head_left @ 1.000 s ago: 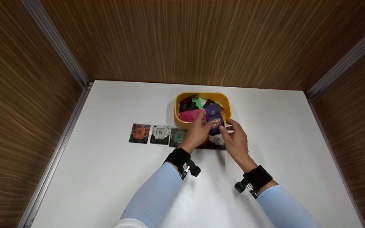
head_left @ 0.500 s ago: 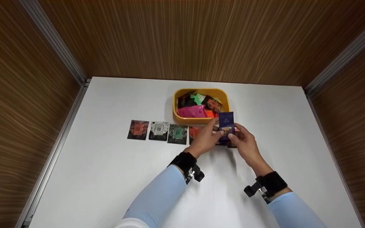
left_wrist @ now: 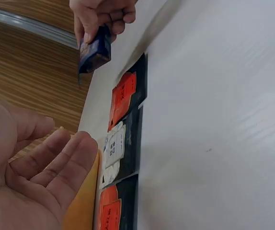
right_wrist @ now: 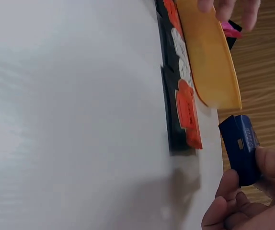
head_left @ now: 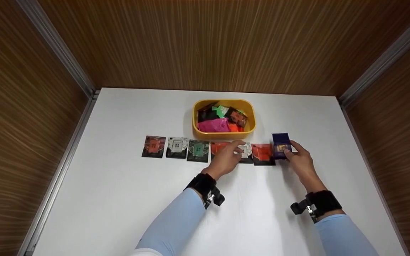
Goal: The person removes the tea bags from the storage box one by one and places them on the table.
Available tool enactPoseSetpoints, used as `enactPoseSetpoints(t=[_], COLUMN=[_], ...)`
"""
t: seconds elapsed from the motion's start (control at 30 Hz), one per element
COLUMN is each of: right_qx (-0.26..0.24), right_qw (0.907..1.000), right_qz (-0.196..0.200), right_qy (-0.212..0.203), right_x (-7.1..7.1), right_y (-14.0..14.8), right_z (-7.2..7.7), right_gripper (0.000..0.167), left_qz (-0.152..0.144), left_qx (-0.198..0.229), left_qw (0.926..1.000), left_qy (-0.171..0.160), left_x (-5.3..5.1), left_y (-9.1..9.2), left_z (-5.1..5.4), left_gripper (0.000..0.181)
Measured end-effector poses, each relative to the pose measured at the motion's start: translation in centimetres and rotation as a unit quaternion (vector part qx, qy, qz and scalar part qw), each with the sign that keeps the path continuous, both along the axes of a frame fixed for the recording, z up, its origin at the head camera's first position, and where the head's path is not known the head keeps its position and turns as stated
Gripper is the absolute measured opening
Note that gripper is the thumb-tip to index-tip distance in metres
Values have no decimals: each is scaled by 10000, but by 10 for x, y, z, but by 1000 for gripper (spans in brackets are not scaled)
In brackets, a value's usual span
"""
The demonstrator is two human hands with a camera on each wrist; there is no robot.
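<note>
Purple packet (head_left: 280, 139), where's that?

Right hand (head_left: 301, 165), pinched between thumb and fingers, held up off the desk (head_left: 101, 199). It's at the end of the row (head_left: 198, 158), with a red packet (head_left: 263, 154) just to that hand's left.

Left hand (head_left: 223, 160)?

Fingers loosely bent, nothing in them. It's over the row, partly covering another red packet (head_left: 218, 145) and a white packet (head_left: 249, 153). More run off to its left: green packet (head_left: 198, 148), second white packet (head_left: 177, 147), last red packet (head_left: 153, 146).

Step?

I'd log it as placing, purple at the right end. Next move probably calls for lowering it flat, then letting go without nudging the neighbour.

Containers?

One: yellow tub (head_left: 222, 136), just ahead of the left hand. Inside: pink packet (head_left: 213, 126), green-and-white piece (head_left: 220, 111), dark packet with a reddish label (head_left: 238, 117), something orange (head_left: 236, 128). Rest overlaps, can't sort it.
</note>
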State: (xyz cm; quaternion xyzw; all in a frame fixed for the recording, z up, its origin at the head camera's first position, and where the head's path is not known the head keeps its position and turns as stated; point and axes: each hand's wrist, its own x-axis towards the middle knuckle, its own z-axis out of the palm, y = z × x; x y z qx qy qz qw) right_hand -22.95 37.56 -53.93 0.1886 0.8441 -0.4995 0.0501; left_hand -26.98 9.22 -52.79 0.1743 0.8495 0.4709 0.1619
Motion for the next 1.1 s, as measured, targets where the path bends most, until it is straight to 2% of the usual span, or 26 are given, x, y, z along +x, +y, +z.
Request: enactPoseSetpoints(t=[0.17,0.3,0.57,0.87,1.1], right_qx=[218,591,1393,1466,1641], right_qw=[9991,9970,9893,9878,9857], right_qz=[0,-19,-79,-221,-264], right_qy=[-372,-496,-417,-485,-292], right_x=[-1,-1,0,-1,0], right_y=[15,18,19,16,16], right_z=[-10,-14,-17,-17,-21], right_gripper=[62,60,58,58,50], left_qz=[-28,-86,-53,-20,-62], left_qx=[-174,-220,-199,-236,-187], left_qw=[9996,9990,9995,9996,9996], left_qy=[201,377,250,183,177], left_x=[2,4,5,6,7], left_y=[-5,-5,-3,-4,-5], left_z=[-7,-10,-12,-11,-12], left_gripper=[35,30,30,30,31])
